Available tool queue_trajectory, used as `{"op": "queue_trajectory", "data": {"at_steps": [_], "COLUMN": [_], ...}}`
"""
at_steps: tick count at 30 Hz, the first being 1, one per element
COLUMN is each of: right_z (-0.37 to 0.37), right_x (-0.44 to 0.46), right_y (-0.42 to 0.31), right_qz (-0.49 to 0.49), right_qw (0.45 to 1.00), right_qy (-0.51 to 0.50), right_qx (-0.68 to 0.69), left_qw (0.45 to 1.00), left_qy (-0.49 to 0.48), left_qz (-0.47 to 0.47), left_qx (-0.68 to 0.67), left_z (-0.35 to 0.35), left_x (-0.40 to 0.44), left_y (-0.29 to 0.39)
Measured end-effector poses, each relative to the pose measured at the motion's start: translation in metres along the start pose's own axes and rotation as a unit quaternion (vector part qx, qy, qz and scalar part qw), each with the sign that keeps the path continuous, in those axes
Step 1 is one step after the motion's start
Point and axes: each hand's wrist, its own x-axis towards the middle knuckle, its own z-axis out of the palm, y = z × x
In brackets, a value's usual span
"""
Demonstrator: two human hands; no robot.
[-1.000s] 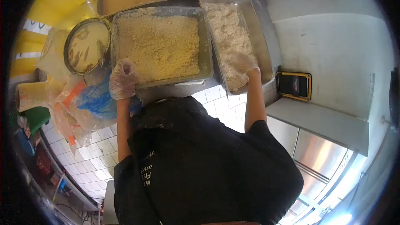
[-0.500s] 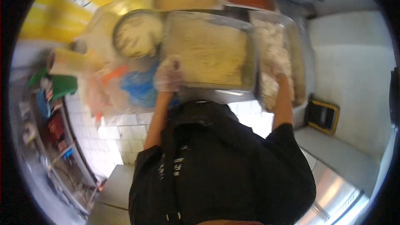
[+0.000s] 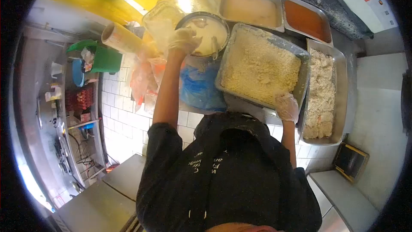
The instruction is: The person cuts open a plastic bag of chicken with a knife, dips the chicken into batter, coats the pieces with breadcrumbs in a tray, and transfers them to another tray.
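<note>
My left hand [image 3: 183, 41], in a clear glove, hovers over the left rim of a round bowl of pale batter [image 3: 214, 29]. Its fingers are curled, and what they hold, if anything, is hidden. A utensil with a light handle [image 3: 215, 45] leans in the bowl, and a lump shows in the batter. My right hand [image 3: 286, 106], also gloved, grips the near right corner of a metal tray [image 3: 253, 99] spread with yellowish crumbs [image 3: 264, 64]. To its right, a long metal pan [image 3: 339, 122] holds pale coated pieces [image 3: 321, 90] in a row.
Behind the crumb tray stand a pan of pale liquid [image 3: 251, 9] and a pan of red-orange seasoning [image 3: 305, 18]. Left of it lie a blue plastic bag [image 3: 199, 88], reddish plastic bags [image 3: 143, 79] and a roll of film [image 3: 122, 38]. A green basket [image 3: 105, 56] sits farther left.
My left hand has gone from the crumb tray's left edge to the batter bowl. My right hand has left the coated pieces for the crumb tray's near corner. The view has shifted.
</note>
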Motion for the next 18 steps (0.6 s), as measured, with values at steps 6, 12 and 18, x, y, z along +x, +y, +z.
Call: {"op": "queue_trajectory", "data": {"at_steps": [6, 12, 18], "right_z": [-0.011, -0.011, -0.002], "right_x": [-0.005, -0.007, -0.007], "right_y": [-0.007, -0.011, -0.007], "right_qz": [0.01, 0.05, 0.053], "right_qw": [0.996, 0.991, 0.989], "right_qy": [0.078, 0.091, 0.115], "right_qx": [0.039, 0.081, 0.077], "left_qw": [0.959, 0.956, 0.95], "left_qy": [-0.125, -0.159, -0.165], "left_qz": [0.083, 0.152, 0.216], "left_qx": [0.239, 0.193, 0.154], "left_z": [0.101, 0.098, 0.035], "left_x": [0.044, 0.066, 0.059], "left_y": [-0.063, -0.086, -0.054]}}
